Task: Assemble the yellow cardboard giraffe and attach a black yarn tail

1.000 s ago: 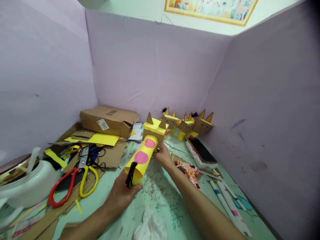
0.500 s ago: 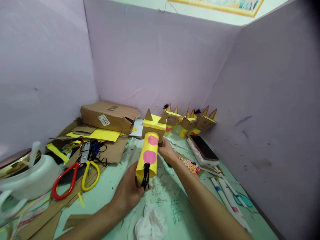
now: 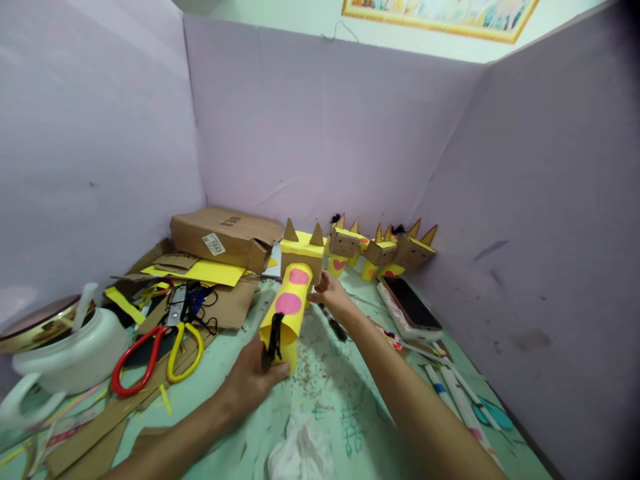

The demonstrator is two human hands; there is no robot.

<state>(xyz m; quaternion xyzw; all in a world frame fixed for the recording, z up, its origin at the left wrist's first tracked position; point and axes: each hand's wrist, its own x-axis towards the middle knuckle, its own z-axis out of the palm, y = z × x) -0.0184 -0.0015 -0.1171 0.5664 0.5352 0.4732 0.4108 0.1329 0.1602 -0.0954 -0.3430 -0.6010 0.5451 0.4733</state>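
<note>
left hand (image 3: 253, 380) fingers wrapped around yellow paper tube (image 3: 286, 312) above tabletop (image 3: 340, 413); right hand (image 3: 334, 298) fingers loosely spread beside cardboard head (image 3: 301, 257). risk: squeezing too hard, likely crushing tube.

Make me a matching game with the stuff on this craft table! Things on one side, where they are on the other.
Things:
1. yellow tube with pink dots
2. scissors
3. phone
4. cardboard box

Places:
A. by the right wall
B. at the back wall, left of the paper animals
C. between the left hand and right hand
D. on cardboard scraps, left side

Pairs: 1-C, 2-D, 3-A, 4-B
</note>
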